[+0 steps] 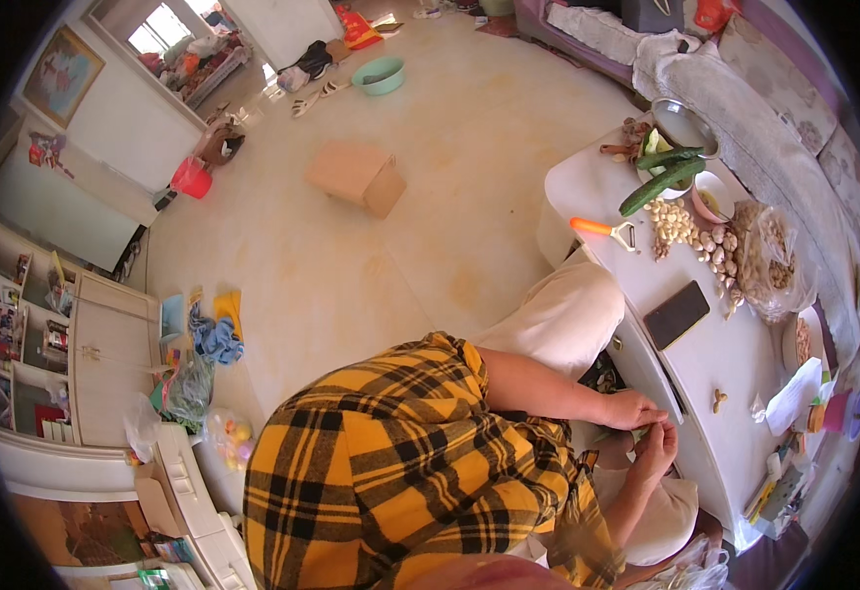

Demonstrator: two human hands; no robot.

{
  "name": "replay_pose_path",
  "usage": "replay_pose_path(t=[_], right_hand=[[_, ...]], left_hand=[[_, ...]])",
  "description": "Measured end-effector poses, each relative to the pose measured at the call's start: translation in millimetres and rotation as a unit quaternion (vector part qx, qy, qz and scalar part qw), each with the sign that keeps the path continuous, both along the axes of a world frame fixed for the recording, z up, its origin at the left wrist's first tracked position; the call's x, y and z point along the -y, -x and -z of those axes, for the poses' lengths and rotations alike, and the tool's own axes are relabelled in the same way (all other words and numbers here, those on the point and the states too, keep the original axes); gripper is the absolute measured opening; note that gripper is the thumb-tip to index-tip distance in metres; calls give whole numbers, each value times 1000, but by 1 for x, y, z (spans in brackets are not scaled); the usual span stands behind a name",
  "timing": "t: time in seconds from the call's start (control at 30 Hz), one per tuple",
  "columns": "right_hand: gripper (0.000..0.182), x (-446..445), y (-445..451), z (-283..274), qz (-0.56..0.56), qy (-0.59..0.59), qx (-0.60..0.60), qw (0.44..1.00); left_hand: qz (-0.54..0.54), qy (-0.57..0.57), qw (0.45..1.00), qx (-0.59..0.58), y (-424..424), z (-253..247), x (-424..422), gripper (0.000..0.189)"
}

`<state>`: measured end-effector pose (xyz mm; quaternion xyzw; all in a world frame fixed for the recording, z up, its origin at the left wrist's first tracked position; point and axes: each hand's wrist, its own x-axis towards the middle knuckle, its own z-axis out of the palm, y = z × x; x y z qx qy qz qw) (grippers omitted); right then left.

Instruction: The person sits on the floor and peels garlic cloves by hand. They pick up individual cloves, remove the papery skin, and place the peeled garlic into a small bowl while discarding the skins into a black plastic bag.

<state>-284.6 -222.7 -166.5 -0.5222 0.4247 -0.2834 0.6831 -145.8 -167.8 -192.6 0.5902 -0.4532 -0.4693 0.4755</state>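
My left hand and my right hand meet at the fingertips over my lap, beside the near edge of the white table. A small green piece shows between them, pinched in the fingers. It is mostly hidden, and its kind cannot be made out. Closest to the hands on the tabletop are a small brown knobbly piece and a dark smartphone lying flat. Farther along lies an orange-handled peeler.
Peeled garlic cloves, garlic bulbs and a plastic bag crowd the table's far side. Cucumbers rest across a bowl near a metal basin. A cardboard box and green basin stand on the floor.
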Motion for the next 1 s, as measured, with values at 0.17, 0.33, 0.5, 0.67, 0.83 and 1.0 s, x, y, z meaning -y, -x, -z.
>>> replay_pose_path(t=[0.17,0.33,0.5,0.67,0.83,1.0], right_hand=[[9,3,-1,13,6,10,-21,1000],[6,7,3,24,-1,72,-42,997],[5,1,-6,12,2,93,-35,995],[3,3,-11,13,21,161,-29,986],[4,-2,-15,-1,19,146,-37,988],[9,1,-19,-11,14,43,-79,996]], left_hand=[[8,-17,999,-32,5,-1,-3,58],[15,-17,999,-50,5,-3,-4,54],[10,44,991,-127,10,7,-1,50],[17,56,989,-132,3,-19,-9,52],[-8,84,992,-90,4,-13,-6,52],[-44,-17,999,-22,-1,-11,-2,53]])
